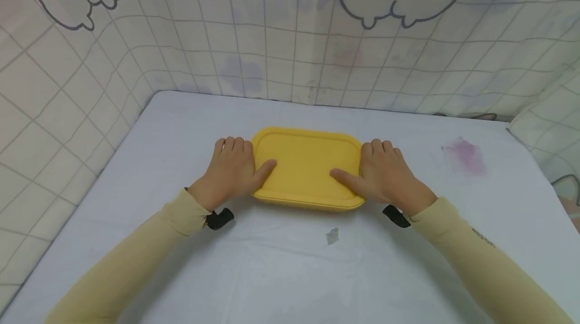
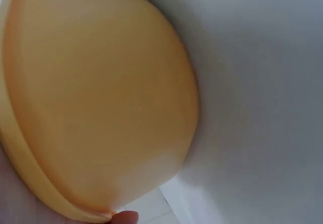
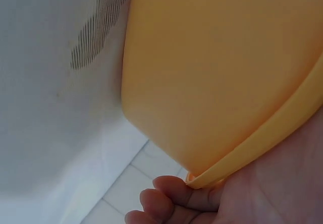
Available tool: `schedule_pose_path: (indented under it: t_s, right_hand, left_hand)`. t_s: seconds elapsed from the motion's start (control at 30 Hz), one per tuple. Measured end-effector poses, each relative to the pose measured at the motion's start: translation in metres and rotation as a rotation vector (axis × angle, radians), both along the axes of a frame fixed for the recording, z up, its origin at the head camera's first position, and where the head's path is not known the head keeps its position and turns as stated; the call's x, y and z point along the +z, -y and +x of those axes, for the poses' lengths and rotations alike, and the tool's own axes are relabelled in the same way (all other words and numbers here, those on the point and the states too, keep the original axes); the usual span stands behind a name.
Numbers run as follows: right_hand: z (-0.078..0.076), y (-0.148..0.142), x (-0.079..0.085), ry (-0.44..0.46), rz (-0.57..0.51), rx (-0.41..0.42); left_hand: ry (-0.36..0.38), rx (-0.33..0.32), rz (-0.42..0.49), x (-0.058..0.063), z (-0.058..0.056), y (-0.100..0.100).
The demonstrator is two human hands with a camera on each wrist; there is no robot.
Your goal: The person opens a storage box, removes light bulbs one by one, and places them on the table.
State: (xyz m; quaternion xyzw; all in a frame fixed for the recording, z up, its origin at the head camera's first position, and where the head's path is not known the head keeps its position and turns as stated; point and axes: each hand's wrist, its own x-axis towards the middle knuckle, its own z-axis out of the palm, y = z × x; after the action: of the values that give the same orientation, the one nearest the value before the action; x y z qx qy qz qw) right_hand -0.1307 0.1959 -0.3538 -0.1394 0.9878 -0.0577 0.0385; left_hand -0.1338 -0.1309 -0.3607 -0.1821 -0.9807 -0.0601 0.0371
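A yellow rectangular container with rounded corners, topped by a flat yellow lid (image 1: 305, 165), sits near the middle of the white table. My left hand (image 1: 233, 168) grips its left end, thumb laid over the lid. At the opposite end my right hand (image 1: 385, 173) holds on the same way, its thumb pointing inward across the lid. Both wrist views show the container's smooth side wall (image 2: 101, 93) tapering down to the table below the lid's rim. In the right wrist view, curled fingers (image 3: 169, 187) reach around the rim at the corner. The inside is hidden by the lid.
White cloth covers the table (image 1: 281, 268), with a small grey patch (image 1: 333, 236) in front of the container and a pink stain (image 1: 465, 155) to the right. A grid-patterned curtain (image 1: 281, 42) hangs behind and along the sides. Black straps (image 1: 219, 218) show below both wrists.
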Motion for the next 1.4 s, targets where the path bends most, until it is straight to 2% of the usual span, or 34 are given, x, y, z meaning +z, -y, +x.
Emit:
schedule_pose_path:
  t_s: [0.27,0.4,0.7,0.83,1.0,1.3,1.4]
  right_hand:
    - [0.017,-0.006,-0.002,-0.042,0.009,0.039]
    - [0.027,-0.006,-0.004,-0.031,-0.008,0.039]
    - [0.041,-0.002,-0.007,-0.068,-0.025,0.063]
    - [0.043,-0.003,-0.008,-0.076,-0.038,0.068]
    - [0.046,-0.006,-0.011,-0.068,-0.061,0.063]
    - [0.046,-0.010,-0.014,-0.075,-0.075,0.077]
    - [0.044,-0.009,-0.013,-0.040,-0.080,0.076]
  left_hand:
    - [0.027,-0.022,-0.024,0.001,0.017,0.004]
    - [0.031,-0.026,-0.021,0.000,0.025,0.006]
    - [-0.029,-0.046,0.019,-0.002,0.045,0.011]
    - [-0.003,-0.040,0.028,-0.004,0.047,0.011]
    - [0.040,-0.033,0.024,-0.006,0.045,0.010]
    - [0.081,-0.031,0.008,0.000,0.046,0.009]
    - [0.098,-0.028,0.026,0.001,0.046,0.012]
